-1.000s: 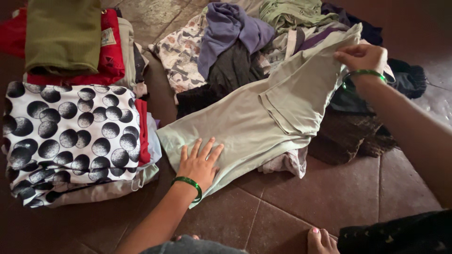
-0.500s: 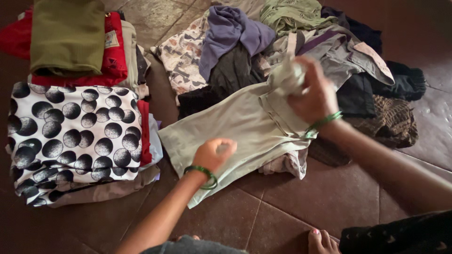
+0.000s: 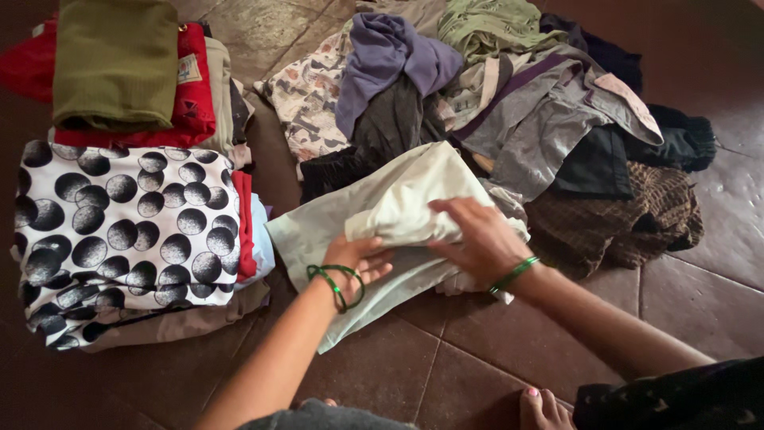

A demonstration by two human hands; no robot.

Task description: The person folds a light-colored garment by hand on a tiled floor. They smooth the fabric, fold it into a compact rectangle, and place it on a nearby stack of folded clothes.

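step: folding the pale green garment (image 3: 374, 215) on the floor, top half laid over | left hand (image 3: 356, 259) pinched its folded edge | right hand (image 3: 477, 239) pressed flat on it, fingers loose | next: likely another fold (beside the spotted stack (image 3: 119, 231))

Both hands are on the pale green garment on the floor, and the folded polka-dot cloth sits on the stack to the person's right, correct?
Not quite. The head view shows the polka-dot cloth on the stack to the person's left. The rest holds: left hand and right hand are both on the pale green garment on the floor.
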